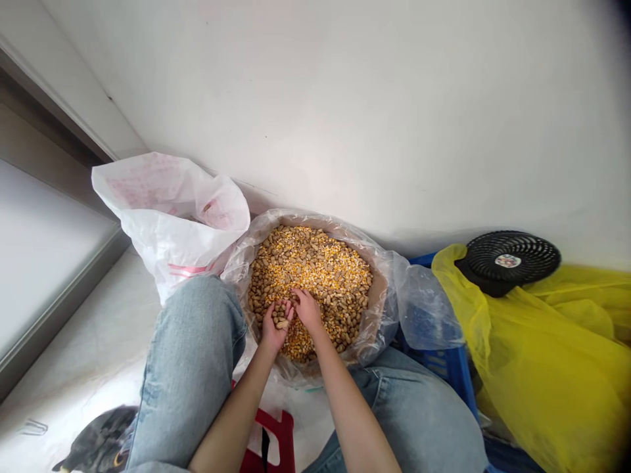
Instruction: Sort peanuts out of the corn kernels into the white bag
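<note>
While in 1 bag (379,309) — 2 hands (275,325) (306,310)

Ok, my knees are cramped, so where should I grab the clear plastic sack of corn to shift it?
Probably take the clear plastic sack by its rolled-down rim, from the right, away from your legs: that fold gives fingers a thick edge above the kernels.

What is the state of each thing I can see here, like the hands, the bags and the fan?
left hand: cupped, holding brown pods, perhaps peanuts
right hand: fingers down in the grain
yellow corn kernels: loose, mixed with pods
clear plastic bag: open, rim folded back, filled
white plastic bag: crumpled, against the wall
black fan: tilted, on the yellow plastic sheet
yellow plastic sheet: draped, wrinkled
blue plastic crate: partly covered
</note>
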The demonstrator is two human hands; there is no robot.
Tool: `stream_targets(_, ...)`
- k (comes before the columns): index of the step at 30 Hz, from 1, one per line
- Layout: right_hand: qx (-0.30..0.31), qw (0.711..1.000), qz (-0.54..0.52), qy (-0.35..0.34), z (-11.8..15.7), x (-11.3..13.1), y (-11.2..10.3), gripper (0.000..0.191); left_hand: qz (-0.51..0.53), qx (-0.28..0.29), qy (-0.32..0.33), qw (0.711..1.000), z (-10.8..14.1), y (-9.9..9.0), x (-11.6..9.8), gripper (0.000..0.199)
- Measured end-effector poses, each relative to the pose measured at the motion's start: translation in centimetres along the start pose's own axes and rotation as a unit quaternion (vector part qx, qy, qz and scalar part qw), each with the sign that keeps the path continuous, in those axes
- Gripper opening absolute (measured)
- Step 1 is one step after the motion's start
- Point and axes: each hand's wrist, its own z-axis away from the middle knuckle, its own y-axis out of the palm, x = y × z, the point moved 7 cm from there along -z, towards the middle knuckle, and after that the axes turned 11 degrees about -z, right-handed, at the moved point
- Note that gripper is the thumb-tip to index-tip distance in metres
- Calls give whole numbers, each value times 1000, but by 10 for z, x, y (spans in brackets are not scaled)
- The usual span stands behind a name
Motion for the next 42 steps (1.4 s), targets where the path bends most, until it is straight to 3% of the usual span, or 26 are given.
stream_targets(5,-83,979,-184,22,16,-2,-19,28,-6,12,10,1000,-2,0,-1,15)
stream_targets(8,-75,966,-245,38,30,9,-20,29,-23,13,17,1000,-6,0,-1,17)
stream_targets(14,-12,976,-217,20,49,40,-2,26,-53,24,30,998,-7,1,-1,19)
stream_targets(19,2,984,-177,-6,55,51,0,25,-38,31,19,999,-4,2,1,19)
stream_targets(21,-20,983,-181,-9,52,50,-5,25,-36,29,15,999,-5,1,2,19)
stream_targets(26,-145,980,-137,10,20,30,-29,33,-8,21,9,1000,-2,2,1,15)
stream_targets(33,-80,997,15,13,-33,25,-25,30,-2,-5,-11,1000,5,1,3,13)
stream_targets(36,-75,996,50,24,-35,25,-23,25,0,-3,-14,1000,2,1,4,13)
stream_targets(42,-117,993,13,3,-32,33,-20,26,3,-3,-19,1000,-2,0,6,13)
